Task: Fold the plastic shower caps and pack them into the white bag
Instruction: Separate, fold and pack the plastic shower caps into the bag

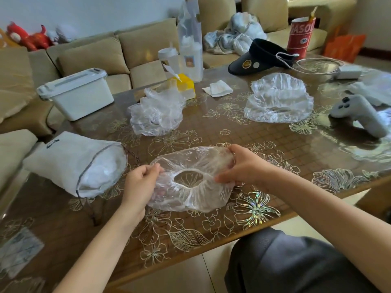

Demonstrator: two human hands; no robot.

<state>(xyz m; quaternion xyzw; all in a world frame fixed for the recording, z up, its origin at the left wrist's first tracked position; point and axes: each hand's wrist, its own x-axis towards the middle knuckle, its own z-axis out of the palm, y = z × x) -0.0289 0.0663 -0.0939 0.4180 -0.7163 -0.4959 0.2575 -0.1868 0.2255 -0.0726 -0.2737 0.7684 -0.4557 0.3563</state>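
Flower-patterned table (211, 127), sofa (137, 45) behind. Just right of the white bag (74, 163), a clear shower cap (190, 199) stretched elastic-up, pinched at opposite edges by left hand (139, 182) and right hand (245, 166). Best folded flat in half (pressing trapped air out), then again.

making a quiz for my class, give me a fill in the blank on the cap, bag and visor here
The left hand and right hand hold the cap with its opening facing ___.
The bag lies on its side, to the ___ of both hands.
The visor is coloured ___.
Missing: up; left; black.
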